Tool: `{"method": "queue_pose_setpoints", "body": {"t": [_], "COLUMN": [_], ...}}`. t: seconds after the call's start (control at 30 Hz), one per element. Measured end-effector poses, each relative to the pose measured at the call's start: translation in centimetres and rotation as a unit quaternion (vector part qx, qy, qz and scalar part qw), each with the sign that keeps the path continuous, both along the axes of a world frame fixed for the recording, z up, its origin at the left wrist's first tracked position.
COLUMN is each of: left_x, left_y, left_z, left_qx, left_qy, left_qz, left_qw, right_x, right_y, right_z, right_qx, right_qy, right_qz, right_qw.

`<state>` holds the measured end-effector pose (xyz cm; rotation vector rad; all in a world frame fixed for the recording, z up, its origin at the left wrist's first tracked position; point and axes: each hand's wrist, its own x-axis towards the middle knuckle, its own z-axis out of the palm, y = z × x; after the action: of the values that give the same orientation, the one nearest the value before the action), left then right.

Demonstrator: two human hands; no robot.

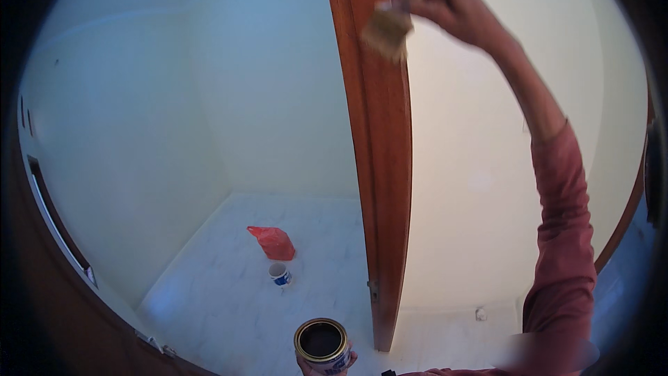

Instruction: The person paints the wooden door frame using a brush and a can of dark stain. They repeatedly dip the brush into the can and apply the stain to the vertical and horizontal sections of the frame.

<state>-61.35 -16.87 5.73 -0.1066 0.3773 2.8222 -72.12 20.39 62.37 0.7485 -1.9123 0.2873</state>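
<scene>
My right hand (452,7), raised at the upper middle, is closed on a paintbrush (388,28) with a red-tipped handle and pale bristles, blurred by motion. The bristles are over a tall brown wooden door or frame edge (376,132); I cannot tell if they touch it. At the bottom middle my left hand (303,363) grips an open paint can (332,362) full of dark liquid, held upright.
The wooden edge divides a bluish room with pale walls (278,97) from a cream wall (473,132). A red plastic bag (275,242) and a white-and-blue pot (280,278) stand on the left floor (202,285). Dark wooden frames line both outer sides.
</scene>
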Motion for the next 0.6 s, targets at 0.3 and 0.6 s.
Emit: {"method": "queue_pose_setpoints", "body": {"t": [0.3, 0.6], "left_x": [-3.8, -4.9], "left_y": [0.7, 0.8], "left_z": [-1.6, -2.7], "left_qx": [0.033, 0.052], "left_qy": [0.036, 0.091], "left_qz": [-0.033, -0.014], "left_qw": [0.998, 0.994], "right_x": [1.7, -0.3], "right_y": [-2.4, 1.0], "right_z": [16.3, -3.2], "right_qx": [0.047, 0.257], "right_qy": [0.233, 0.231], "right_qz": [-0.11, -0.095], "right_qw": [0.965, 0.934]}}
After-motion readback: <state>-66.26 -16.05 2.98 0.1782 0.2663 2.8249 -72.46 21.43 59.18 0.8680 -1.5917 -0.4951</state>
